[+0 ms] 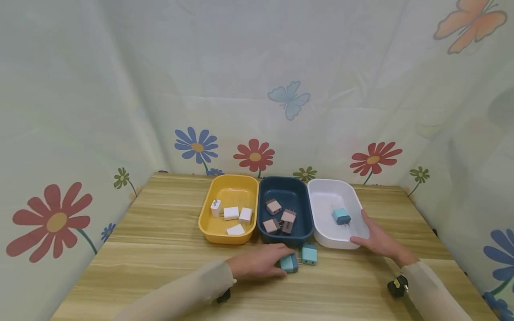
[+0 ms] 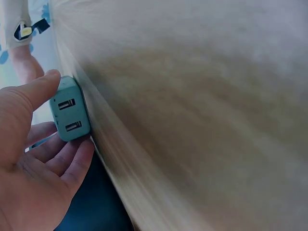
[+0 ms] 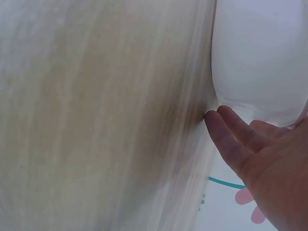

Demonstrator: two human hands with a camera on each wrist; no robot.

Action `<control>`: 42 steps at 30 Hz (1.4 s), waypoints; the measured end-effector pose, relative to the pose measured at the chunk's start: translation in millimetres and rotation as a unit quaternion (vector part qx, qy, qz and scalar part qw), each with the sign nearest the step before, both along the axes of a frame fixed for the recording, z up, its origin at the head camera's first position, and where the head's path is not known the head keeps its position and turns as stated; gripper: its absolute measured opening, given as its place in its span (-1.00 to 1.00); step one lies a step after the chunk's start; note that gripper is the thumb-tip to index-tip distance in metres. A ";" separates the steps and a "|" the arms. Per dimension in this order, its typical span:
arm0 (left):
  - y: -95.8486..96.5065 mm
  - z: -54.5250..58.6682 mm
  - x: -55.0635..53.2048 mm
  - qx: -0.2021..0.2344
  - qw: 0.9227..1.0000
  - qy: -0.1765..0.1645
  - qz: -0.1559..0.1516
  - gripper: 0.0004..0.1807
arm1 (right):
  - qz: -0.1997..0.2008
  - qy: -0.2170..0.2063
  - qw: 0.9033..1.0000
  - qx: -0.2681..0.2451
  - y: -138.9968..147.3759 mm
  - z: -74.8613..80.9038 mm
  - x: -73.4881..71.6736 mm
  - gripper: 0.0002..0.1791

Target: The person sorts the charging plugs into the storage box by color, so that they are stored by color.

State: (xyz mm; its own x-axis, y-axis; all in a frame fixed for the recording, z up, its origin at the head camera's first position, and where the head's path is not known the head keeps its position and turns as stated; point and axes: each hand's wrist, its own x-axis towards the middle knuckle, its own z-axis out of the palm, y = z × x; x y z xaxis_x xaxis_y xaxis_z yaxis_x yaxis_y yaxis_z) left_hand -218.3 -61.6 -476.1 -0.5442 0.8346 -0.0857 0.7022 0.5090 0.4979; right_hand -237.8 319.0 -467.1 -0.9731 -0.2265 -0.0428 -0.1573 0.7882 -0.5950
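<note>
My left hand (image 1: 261, 261) holds a teal USB wall charger (image 1: 288, 263) on the table, in front of the dark blue bin (image 1: 307, 218). In the left wrist view, thumb and fingers lie on opposite sides of this charger (image 2: 72, 109), its two USB ports showing. Just right of it sits a second teal charger (image 1: 309, 254). My right hand (image 1: 379, 238) rests at the near right corner of the white bin (image 1: 337, 243), fingers fairly straight along its outside. Inside that bin lies one teal charger (image 1: 341, 216).
To the left, a yellow bin (image 1: 226, 237) contains several white chargers (image 1: 231, 213). Several pink-and-brown chargers (image 1: 273, 206) lie in the dark blue bin. All three bins stand side by side on the wood-grain table (image 1: 160, 249), before a flowered curtain (image 1: 241, 67).
</note>
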 end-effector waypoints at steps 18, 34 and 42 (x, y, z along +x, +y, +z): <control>1.8 8.4 4.2 -0.011 1.000 0.014 -0.006 -0.50 | 0.004 0.006 1.000 -0.006 -0.1 -0.2 0.2 0.20; 17.8 42.2 3.7 0.018 0.998 0.055 -0.025 -0.47 | 0.001 0.010 1.000 0.005 0.8 -1.5 -0.1 0.20; 30.9 55.7 -0.4 0.021 0.997 0.075 -0.018 -0.46 | 0.002 0.008 1.000 0.000 0.2 -0.8 0.5 0.20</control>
